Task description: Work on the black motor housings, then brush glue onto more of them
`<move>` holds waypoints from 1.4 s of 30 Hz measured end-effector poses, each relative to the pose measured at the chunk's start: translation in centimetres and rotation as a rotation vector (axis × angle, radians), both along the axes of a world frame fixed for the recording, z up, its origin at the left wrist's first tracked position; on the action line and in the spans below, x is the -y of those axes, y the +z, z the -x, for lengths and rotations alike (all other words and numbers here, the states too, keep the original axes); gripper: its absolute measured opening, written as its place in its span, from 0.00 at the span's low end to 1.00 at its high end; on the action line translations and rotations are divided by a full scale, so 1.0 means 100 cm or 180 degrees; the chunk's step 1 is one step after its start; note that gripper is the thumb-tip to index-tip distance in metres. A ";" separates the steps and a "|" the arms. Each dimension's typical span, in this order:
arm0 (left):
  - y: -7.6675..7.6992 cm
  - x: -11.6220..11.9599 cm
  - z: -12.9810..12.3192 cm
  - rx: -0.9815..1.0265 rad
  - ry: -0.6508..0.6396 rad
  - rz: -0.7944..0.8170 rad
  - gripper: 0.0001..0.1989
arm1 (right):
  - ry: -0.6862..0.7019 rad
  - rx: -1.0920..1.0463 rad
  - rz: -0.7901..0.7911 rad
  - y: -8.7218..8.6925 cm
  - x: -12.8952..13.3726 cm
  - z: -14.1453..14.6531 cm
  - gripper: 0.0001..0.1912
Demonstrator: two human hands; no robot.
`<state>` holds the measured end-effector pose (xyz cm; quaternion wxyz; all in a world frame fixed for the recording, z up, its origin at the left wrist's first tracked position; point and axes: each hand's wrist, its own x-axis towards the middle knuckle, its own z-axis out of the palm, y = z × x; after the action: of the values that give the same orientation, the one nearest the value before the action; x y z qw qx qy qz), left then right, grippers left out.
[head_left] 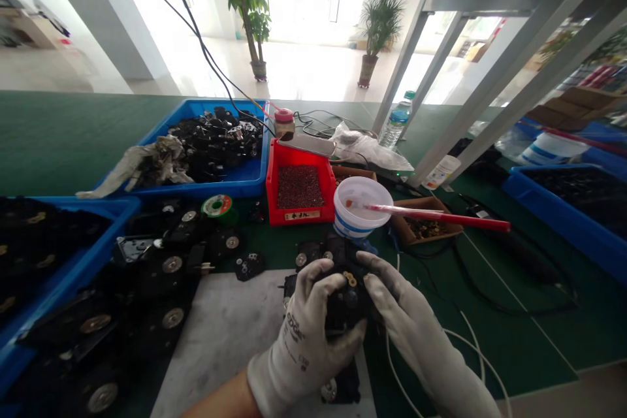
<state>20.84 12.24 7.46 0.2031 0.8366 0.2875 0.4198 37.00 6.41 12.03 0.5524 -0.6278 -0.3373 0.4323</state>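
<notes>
Both hands wear whitish work gloves with grey, dirty fingertips. My left hand [308,333] is curled round the left and near sides of a black part [349,300], which has a small brass-coloured piece on top. At its right side, my right hand [416,326] touches the same part with its fingertips, fingers bent and close together. More black parts with round metal discs lie beneath and just beyond my hands, partly hidden. A grey-white sheet [220,326] lies flat under my left hand.
Black assemblies [171,264] crowd the left side. Behind are a blue tray [267,163], a red bin of small screws [300,217], and a white tub [357,228] with a red-handled brush [441,214] across it. A cardboard box [435,238], cables and metal posts stand right.
</notes>
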 end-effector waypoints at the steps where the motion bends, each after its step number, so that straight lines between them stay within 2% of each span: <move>1: 0.000 0.000 0.000 0.0004 0.0005 -0.0024 0.26 | -0.0023 -0.0015 0.0024 0.000 -0.001 0.001 0.37; 3: 0.000 -0.001 0.000 -0.0042 -0.0025 -0.0066 0.29 | -0.0044 0.0011 0.0082 -0.001 -0.002 0.001 0.38; 8: -0.002 -0.003 0.000 0.0025 -0.0176 0.0057 0.24 | -0.0084 -0.0042 0.0113 -0.002 -0.004 0.001 0.39; 11: -0.004 -0.004 0.001 0.0266 -0.0250 -0.0005 0.17 | -0.0096 0.0026 0.0129 0.002 -0.005 -0.001 0.39; 14: -0.003 -0.005 0.003 0.0221 -0.0283 -0.0147 0.09 | 0.0016 0.0145 0.0145 0.003 -0.004 -0.004 0.37; 20: -0.003 -0.009 0.004 0.0216 -0.0333 -0.0268 0.02 | 0.0058 0.0368 0.0105 -0.004 0.001 -0.005 0.30; 27: -0.011 -0.008 0.002 0.0051 -0.0295 -0.0262 0.06 | 0.0076 0.0694 0.0106 0.004 -0.002 0.001 0.29; 33: -0.001 -0.015 0.002 -0.0028 -0.0230 -0.0512 0.04 | 0.0059 0.0630 -0.0013 0.002 -0.005 0.005 0.24; 37: 0.001 -0.017 0.004 0.0003 -0.0272 -0.0480 0.04 | 0.0012 0.0647 -0.0088 0.001 0.000 0.003 0.21; 40: -0.001 -0.018 0.005 0.0241 -0.0205 -0.0388 0.09 | 0.0055 0.0544 0.0060 0.004 0.010 -0.013 0.23; 42: -0.002 -0.020 0.004 0.0478 -0.0036 -0.0334 0.18 | -0.0288 0.0447 0.0089 0.008 0.016 -0.031 0.28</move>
<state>20.47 14.27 7.27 0.1824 0.8138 0.2444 0.4947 40.14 4.85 12.78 0.5375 -0.6788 -0.3405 0.3665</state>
